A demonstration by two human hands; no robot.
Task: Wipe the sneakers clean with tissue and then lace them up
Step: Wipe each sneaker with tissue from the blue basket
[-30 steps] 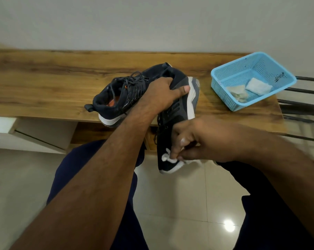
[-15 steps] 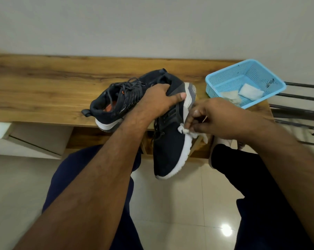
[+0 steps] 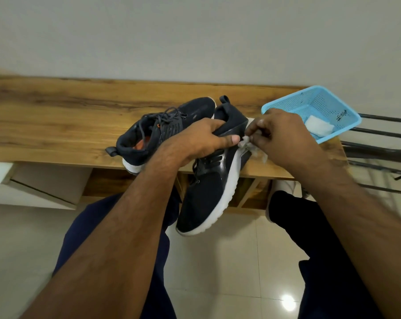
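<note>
Left hand (image 3: 201,139) grips the held sneaker (image 3: 215,180) around its collar, toe hanging off the near edge of the wooden table (image 3: 56,125). Right hand (image 3: 280,134) pinches a wadded tissue (image 3: 246,143) against the white sole near the heel. Risk imo: that thin tissue shreds on the sole tread, or the shoe twists in a 1-handed hold. Compared with 0.5 s ago, the tissue has slid from midsole up toward the heel. The 2nd sneaker (image 3: 162,132) sits on the table, blue basket (image 3: 347,113) at the far right.

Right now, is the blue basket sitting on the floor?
No, the blue basket sits on the wooden table, at its right end.
</note>
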